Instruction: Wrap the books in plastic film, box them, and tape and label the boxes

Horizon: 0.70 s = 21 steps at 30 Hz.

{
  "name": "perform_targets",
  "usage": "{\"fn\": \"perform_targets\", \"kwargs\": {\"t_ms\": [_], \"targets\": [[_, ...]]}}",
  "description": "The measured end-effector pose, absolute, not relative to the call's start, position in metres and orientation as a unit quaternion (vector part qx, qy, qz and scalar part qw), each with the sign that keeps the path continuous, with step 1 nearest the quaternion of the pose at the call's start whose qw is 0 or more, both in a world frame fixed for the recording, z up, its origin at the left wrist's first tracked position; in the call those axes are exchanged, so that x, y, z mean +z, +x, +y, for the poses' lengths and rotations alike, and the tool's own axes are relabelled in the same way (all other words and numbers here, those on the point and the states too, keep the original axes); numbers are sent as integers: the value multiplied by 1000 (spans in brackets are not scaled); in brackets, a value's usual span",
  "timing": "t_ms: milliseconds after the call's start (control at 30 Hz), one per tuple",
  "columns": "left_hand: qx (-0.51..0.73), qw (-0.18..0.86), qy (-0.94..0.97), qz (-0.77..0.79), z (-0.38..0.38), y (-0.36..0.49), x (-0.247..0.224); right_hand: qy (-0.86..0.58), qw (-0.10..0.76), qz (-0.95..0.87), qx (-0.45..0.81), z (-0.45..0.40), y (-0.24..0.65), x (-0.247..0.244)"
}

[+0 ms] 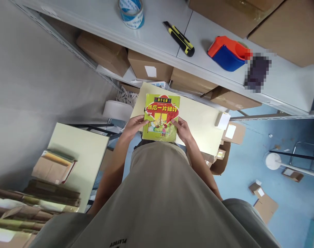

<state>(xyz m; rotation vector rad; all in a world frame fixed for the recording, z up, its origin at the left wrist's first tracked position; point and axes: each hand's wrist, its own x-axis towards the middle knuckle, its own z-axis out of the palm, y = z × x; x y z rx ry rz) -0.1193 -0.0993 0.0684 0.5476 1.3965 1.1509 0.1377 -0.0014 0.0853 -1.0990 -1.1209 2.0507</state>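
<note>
A green picture book (160, 119) with a red and yellow cover and Chinese lettering is held upright in front of my body, its cover facing the camera. My left hand (134, 126) grips its left edge, thumb on the cover. On the right edge, my right hand (182, 129) holds it the same way, with the fingers hidden behind the book. Behind and below the book lies a pale yellow table (198, 120).
A grey shelf (157, 34) ahead bears a tape roll (131, 13), a yellow-black cutter (179, 39), a red-blue tape dispenser (228, 54) and cardboard boxes. A side table (87, 148) at left holds stacked books (53, 167). Opened cartons (265, 203) lie on the floor at right.
</note>
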Motion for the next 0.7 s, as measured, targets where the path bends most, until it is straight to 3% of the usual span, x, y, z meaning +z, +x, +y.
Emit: {"fn": "perform_targets", "kwargs": {"t_ms": [133, 367, 700], "targets": [[500, 563, 248, 610, -95, -148, 62, -428, 261, -465, 730, 12, 116, 77], [512, 504, 223, 659, -68, -187, -9, -491, 223, -504, 674, 34, 71, 13], [449, 537, 214, 682, 5, -225, -80, -651, 162, -494, 553, 74, 1, -63]]}}
